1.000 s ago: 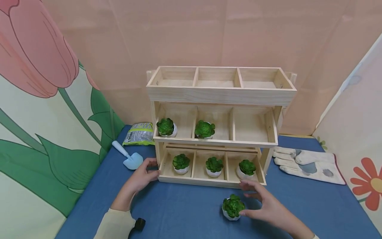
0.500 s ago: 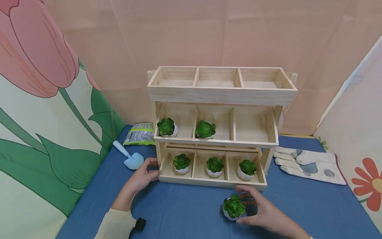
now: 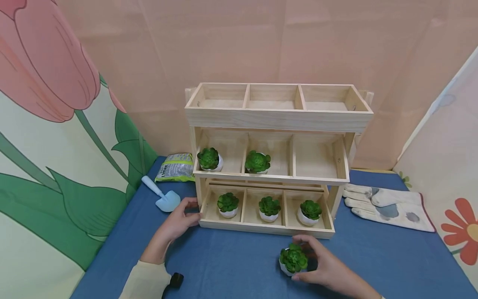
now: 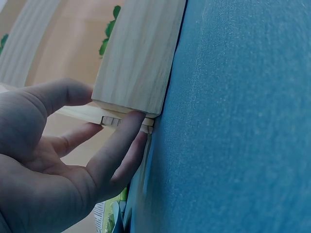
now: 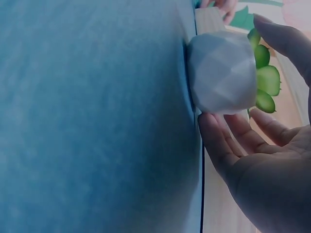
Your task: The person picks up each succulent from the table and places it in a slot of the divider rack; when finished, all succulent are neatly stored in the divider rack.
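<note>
A small succulent in a white faceted pot stands on the blue tablecloth just in front of a three-tier wooden shelf. My right hand curls round this pot, thumb over the leaves and fingers against its side. My left hand grips the shelf's lower-left corner, thumb on the wood and fingers along its edge. The bottom tier holds three potted succulents. Two more sit in the middle tier, whose right compartment is bare, as is the top tier.
A light-blue trowel and a green-and-white bag lie left of the shelf. White work gloves lie to its right. Painted flower panels close in both sides and a pink backdrop stands behind.
My right hand has drawn in from the side of the loose pot and closed its thumb and fingers round it. My left hand has stayed on the shelf's corner.
</note>
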Demonstrator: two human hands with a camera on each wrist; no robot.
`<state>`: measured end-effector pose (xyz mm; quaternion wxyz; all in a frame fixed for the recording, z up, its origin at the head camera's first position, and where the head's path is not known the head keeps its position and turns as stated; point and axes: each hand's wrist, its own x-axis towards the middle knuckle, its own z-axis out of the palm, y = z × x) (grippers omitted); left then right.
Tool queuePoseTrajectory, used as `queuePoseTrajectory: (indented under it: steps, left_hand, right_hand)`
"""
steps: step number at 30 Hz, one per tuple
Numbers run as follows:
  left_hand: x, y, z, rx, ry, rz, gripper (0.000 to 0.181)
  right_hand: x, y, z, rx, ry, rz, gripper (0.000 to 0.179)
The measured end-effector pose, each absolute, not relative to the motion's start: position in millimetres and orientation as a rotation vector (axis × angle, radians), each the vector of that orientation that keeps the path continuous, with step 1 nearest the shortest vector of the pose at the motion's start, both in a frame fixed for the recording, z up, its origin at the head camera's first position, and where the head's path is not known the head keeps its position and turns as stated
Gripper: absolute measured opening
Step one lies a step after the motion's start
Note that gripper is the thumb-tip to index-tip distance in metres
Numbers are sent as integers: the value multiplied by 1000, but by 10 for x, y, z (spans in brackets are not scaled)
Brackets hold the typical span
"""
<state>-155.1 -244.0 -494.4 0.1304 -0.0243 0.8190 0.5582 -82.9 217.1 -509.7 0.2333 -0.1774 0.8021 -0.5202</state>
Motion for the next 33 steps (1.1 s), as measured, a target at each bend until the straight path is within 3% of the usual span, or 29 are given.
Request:
queuePoseTrajectory:
  steps: [33]
  left_hand:
    - [-1569, -2454, -4972, -78, 2367, 1643, 52]
  right_hand:
    - [-842, 2063, -5128, -437, 2163, -1389, 72]
